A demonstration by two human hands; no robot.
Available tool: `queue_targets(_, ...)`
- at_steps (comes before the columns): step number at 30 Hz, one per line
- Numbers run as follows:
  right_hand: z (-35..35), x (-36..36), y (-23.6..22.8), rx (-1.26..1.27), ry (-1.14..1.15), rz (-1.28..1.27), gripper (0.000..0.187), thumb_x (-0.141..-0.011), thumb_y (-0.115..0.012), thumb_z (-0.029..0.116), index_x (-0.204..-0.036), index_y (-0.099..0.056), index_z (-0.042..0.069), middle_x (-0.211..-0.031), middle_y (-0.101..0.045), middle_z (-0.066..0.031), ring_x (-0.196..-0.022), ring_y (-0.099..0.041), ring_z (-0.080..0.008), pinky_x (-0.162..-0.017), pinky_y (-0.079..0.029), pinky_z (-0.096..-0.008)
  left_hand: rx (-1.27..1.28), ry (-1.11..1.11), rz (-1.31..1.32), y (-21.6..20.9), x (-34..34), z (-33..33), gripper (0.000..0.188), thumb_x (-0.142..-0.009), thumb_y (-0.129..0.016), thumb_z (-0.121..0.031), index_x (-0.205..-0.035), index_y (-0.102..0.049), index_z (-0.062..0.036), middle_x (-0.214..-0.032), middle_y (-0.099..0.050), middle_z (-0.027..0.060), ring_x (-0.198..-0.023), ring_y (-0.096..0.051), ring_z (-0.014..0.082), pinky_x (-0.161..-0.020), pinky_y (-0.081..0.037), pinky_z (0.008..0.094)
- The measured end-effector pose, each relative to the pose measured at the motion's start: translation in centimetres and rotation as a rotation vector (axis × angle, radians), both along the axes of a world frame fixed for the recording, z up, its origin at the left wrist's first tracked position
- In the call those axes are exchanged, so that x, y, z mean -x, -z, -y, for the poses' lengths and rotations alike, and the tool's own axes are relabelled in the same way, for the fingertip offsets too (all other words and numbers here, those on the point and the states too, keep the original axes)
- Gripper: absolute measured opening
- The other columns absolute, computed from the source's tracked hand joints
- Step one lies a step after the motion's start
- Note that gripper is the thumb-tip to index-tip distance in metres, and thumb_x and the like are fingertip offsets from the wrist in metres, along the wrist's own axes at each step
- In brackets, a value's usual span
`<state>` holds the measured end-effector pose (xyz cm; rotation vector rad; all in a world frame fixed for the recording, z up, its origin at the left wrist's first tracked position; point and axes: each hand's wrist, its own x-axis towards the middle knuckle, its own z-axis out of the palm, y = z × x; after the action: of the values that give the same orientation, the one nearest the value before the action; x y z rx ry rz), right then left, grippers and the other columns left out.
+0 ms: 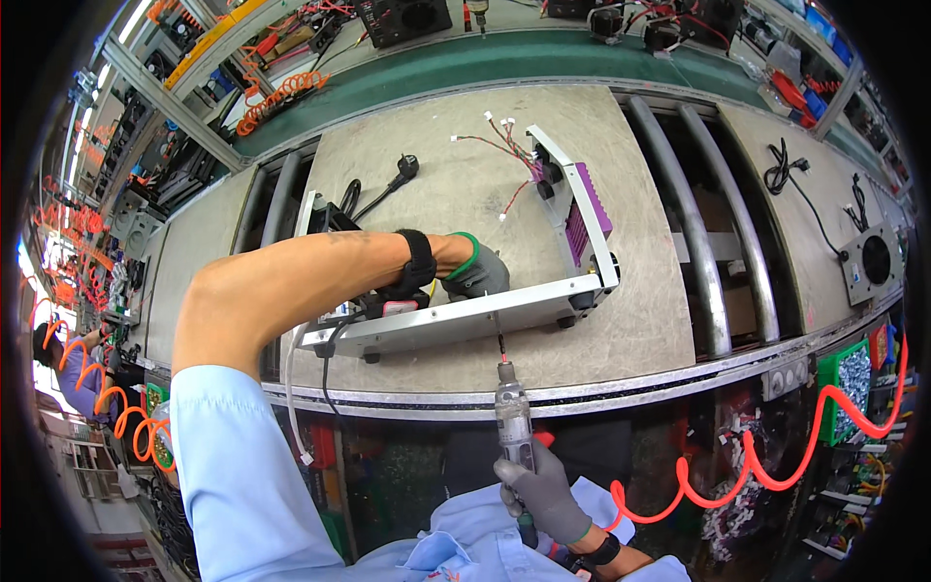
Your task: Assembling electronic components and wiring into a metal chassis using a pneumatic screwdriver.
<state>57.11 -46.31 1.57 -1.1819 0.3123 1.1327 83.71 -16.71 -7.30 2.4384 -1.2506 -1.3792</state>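
A light-grey metal chassis frame (pixel 451 312) stands on the wooden work board, with a purple finned heat sink (pixel 589 218) on its right side. Reaching across it, my left hand (pixel 482 274) in a grey glove with a green cuff is inside the frame, close behind the near wall; its fingers are mostly hidden. My right hand (pixel 546 493), also gloved, grips a power screwdriver (pixel 513 417). The screwdriver's long bit points away from me, its tip at the outer face of the near wall. Thin red and black wires (pixel 499 150) with white plugs stick out from the far right corner.
A black power plug and cord (pixel 402 175) lie behind my left forearm. Metal rollers (pixel 703 228) run along the right of the board (pixel 640 339). Further right sits a panel with a fan (pixel 871 260). A coiled red hose (pixel 752 466) hangs at the lower right, near a green bin (pixel 842 393).
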Motion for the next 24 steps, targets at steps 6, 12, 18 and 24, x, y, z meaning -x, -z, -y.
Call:
queue_targets(6, 0.3, 0.1, 0.7, -0.006, -0.002, 0.074, 0.025, -0.090, -0.065, 0.019, -0.102, -0.048, 0.005, -0.067, -0.053, -0.0040, -0.047, -0.051, -0.0101, -0.041, -0.039, -0.0258, 0.066, -0.141, -0.239, -6.2, 1.5, 2.0, 0.022, -0.076, -0.064, -0.014, -0.087, -0.068, 0.0057, -0.070, -0.060, 0.0068, -0.062, -0.046, 0.0148, -0.055, -0.043, 0.0335)
queue_targets(12, -0.1, 0.9, 1.7, -0.047, 0.075, -0.003, 0.029, -0.094, -0.064, 0.019, -0.113, -0.052, 0.001, -0.078, -0.058, -0.0074, -0.060, -0.059, -0.0124, -0.052, -0.055, -0.0297, -0.010, -0.710, -0.474, -10.2, 3.5, 3.4, 0.020, -0.079, -0.060, -0.015, -0.085, -0.069, 0.0015, -0.071, -0.061, 0.0017, -0.061, -0.051, 0.0134, -0.054, -0.045, 0.0319)
queue_targets(18, 1.1, 1.0, 2.0, -0.038, 0.094, -0.101, 0.034, -0.099, -0.055, 0.021, -0.125, -0.052, -0.002, -0.082, -0.057, -0.0080, -0.065, -0.060, -0.0142, -0.056, -0.058, -0.0339, 0.013, -0.687, -0.561, -7.7, 3.0, 3.4, 0.017, -0.075, -0.059, -0.012, -0.074, -0.060, 0.0040, -0.066, -0.054, 0.0010, -0.060, -0.042, 0.0134, -0.054, -0.039, 0.0352)
queue_targets(24, 1.1, 1.0, 1.5, 0.113, -0.079, -0.009, 0.035, -0.095, -0.063, 0.024, -0.117, -0.055, -0.002, -0.074, -0.056, -0.0053, -0.058, -0.058, -0.0126, -0.053, -0.056, -0.0320, 0.470, -0.062, -0.471, -4.7, 2.1, 2.6, 0.011, -0.072, -0.067, 0.001, -0.081, -0.061, 0.0015, -0.076, -0.062, 0.0073, -0.070, -0.048, 0.0153, -0.062, -0.043, 0.0332)
